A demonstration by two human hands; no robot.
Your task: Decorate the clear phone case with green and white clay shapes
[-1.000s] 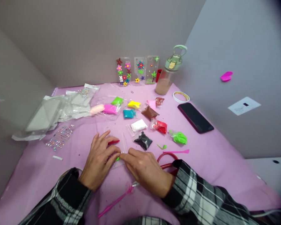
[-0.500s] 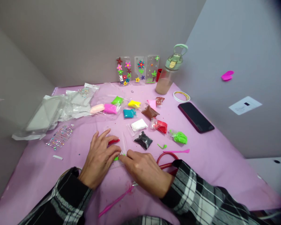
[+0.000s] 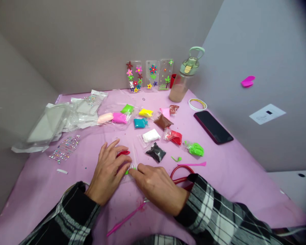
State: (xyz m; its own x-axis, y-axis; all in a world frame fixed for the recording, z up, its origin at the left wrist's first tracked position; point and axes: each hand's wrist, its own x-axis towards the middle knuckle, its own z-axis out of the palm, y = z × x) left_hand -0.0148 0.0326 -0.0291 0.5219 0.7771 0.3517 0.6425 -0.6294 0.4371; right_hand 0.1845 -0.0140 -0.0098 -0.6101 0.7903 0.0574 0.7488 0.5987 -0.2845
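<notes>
A clear phone case (image 3: 134,153) lies on the table between my hands, with a red clay shape (image 3: 123,153) and a small strip of green clay (image 3: 126,172) on it. My left hand (image 3: 108,173) rests over the case's left side, fingers spread, its thumb and index finger close to the green clay. At the case's lower right, my right hand (image 3: 159,187) is closed, its thumb and curled index finger pressed down at the green clay's edge. Whatever may be between those fingertips is hidden.
Beyond my hands lie clay packets, including black (image 3: 156,152) and white (image 3: 151,135). Red-handled scissors (image 3: 183,166) lie partly under my right sleeve. A pink tool (image 3: 124,219) is near me. A phone (image 3: 213,127) and bottle (image 3: 180,88) stand right; decorated cases (image 3: 152,76) lean at the back.
Both hands stay almost in place over the case. My left thumb and index finger have shifted very slightly, and a little less green clay shows. The view has moved a touch.
</notes>
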